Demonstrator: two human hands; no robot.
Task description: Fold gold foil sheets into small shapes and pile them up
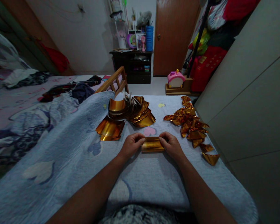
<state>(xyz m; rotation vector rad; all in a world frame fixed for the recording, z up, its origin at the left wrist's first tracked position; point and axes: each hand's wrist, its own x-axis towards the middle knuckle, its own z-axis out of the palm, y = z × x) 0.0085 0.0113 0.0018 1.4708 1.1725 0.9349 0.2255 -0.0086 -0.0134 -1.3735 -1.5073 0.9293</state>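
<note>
A folded strip of gold foil paper (pixel 152 144) lies on the pale blue quilt (pixel 79 146) in front of me. My left hand (pixel 131 145) pinches its left end and my right hand (pixel 171 144) pinches its right end, fingers curled over the edges. Just beyond my hands sit a fanned stack of curved gold sheets (pixel 130 110) and a flatter gold pile (pixel 110 129) to its left. A heap of folded gold pieces (pixel 190 123) runs along the right side of the quilt.
A wooden bed rail (pixel 114 81) rises behind the stacks. Rumpled clothes and bedding (pixel 67 90) lie to the left. A grey wardrobe wall (pixel 252 93) stands close on the right. A dark shelf (pixel 133 65), a door and toys are at the far end.
</note>
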